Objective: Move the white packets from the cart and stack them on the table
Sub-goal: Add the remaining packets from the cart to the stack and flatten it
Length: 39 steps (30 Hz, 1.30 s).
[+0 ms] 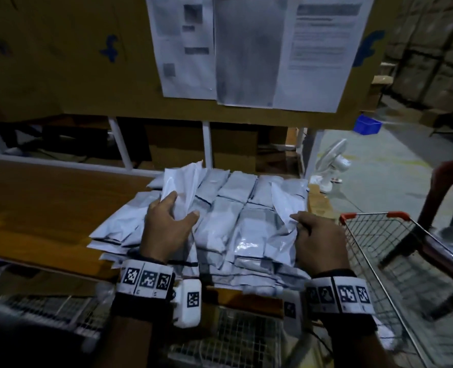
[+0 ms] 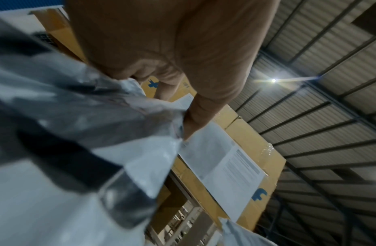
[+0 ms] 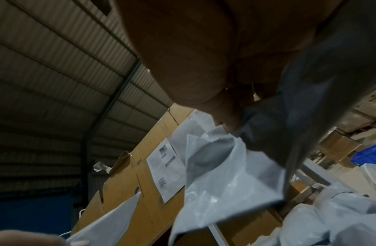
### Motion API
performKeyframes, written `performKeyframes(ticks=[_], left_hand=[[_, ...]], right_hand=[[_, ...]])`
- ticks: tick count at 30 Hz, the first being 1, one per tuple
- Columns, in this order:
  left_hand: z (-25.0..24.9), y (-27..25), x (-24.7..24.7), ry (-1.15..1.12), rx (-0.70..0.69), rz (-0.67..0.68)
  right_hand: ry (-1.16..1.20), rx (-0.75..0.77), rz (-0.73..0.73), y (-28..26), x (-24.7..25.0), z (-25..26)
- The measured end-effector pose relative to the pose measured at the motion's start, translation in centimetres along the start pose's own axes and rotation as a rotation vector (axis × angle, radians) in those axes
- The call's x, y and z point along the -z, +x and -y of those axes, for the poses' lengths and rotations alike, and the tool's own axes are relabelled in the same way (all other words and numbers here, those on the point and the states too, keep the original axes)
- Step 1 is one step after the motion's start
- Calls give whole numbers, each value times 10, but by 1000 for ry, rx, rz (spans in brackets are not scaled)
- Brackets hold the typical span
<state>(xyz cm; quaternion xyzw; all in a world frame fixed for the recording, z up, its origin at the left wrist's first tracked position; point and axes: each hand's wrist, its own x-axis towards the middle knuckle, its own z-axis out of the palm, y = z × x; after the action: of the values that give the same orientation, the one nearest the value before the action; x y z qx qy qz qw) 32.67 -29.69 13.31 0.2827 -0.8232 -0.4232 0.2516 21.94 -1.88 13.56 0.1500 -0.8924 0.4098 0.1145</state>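
A wide heap of white packets (image 1: 228, 224) lies on the wooden table (image 1: 47, 205), in several overlapping rows. My left hand (image 1: 172, 221) grips a crumpled white packet (image 1: 182, 184) at the heap's left side, its far end sticking up. In the left wrist view the fingers (image 2: 195, 123) pinch that packet's (image 2: 81, 116) edge. My right hand (image 1: 315, 235) pinches the near edge of another white packet (image 1: 286, 203) at the heap's right side. The right wrist view shows this packet (image 3: 229, 168) hanging from the thumb and fingers. The wire cart (image 1: 395, 248) stands at the right.
A cardboard wall (image 1: 74, 57) with taped printed sheets (image 1: 246, 49) rises behind the table. A white fan (image 1: 331, 163) and a red chair (image 1: 448, 197) stand on the floor at the right. A second wire basket (image 1: 233, 338) is below the table's near edge.
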Motion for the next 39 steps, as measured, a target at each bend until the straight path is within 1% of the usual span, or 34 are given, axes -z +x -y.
performKeyframes(ticks=[6, 9, 12, 15, 20, 23, 25, 26, 28, 30, 32, 34, 36, 39], left_hand=[[34, 58, 37, 106, -7, 40], [54, 80, 48, 145, 21, 38], [71, 98, 58, 269, 77, 65], [81, 109, 63, 372, 95, 151], [102, 125, 51, 399, 92, 219], [111, 136, 38, 391, 122, 260], [115, 142, 29, 377, 171, 286], [117, 144, 24, 387, 186, 290], [120, 145, 16, 451, 181, 274], [126, 144, 9, 540, 143, 254], [134, 141, 2, 637, 110, 254], [138, 139, -4, 674, 113, 248], [137, 137, -5, 671, 117, 215], [123, 134, 6, 615, 81, 111]], right_hand=[[-88, -17, 13, 15, -49, 40], [-111, -29, 11, 23, -62, 56], [-109, -51, 5, 32, -75, 64], [-147, -86, 51, 42, -93, 60], [-296, -125, 150, 50, -123, 35], [-504, -69, 216, 46, -135, 26], [-663, -9, 295, 41, -142, 20], [-700, 6, 332, 39, -146, 17], [-705, -8, 397, 39, -153, 8], [-708, -19, 447, 39, -158, 4], [-698, 1, 478, 39, -161, 1], [-645, -12, 494, 40, -160, -1], [-603, -8, 479, 41, -156, -5], [-547, 58, 376, 40, -148, -12]])
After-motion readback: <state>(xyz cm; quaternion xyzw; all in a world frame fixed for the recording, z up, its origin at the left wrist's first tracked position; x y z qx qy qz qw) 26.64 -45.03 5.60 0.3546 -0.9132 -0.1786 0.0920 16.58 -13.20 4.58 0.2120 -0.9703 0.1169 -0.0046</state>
